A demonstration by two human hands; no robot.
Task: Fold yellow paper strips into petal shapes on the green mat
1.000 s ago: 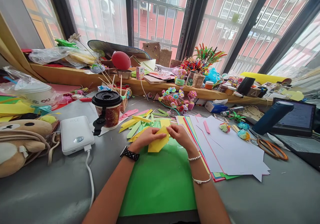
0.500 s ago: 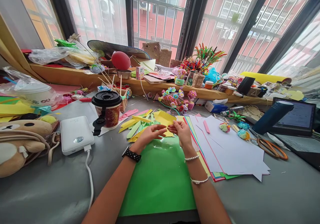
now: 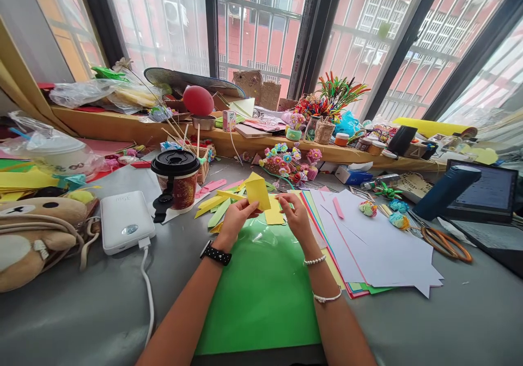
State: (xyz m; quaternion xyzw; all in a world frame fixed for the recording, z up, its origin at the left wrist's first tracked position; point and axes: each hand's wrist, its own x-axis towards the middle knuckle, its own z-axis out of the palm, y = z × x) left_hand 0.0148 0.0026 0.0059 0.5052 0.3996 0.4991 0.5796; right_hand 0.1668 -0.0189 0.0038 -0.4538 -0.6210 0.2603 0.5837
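Note:
My left hand (image 3: 237, 217) pinches a piece of yellow paper (image 3: 257, 190) and holds it up above the green sheet (image 3: 261, 295). My right hand (image 3: 295, 216) is closed on a second yellow piece (image 3: 274, 213), just to the right of the first. The two pieces look separate. Both hands hover over the far edge of the green sheet. Loose yellow and green paper strips (image 3: 220, 202) lie just beyond my left hand.
A lidded coffee cup (image 3: 176, 178) and a white power bank (image 3: 125, 221) with its cable stand at the left. A stack of white and coloured sheets (image 3: 379, 246) lies right of my hands. Scissors (image 3: 447, 243), a laptop (image 3: 486, 191) and a cluttered windowsill (image 3: 253, 137) lie beyond.
The folded yellow paper was opened out and has come apart into two pieces. My left hand has lifted one piece upright; my right hand keeps the other.

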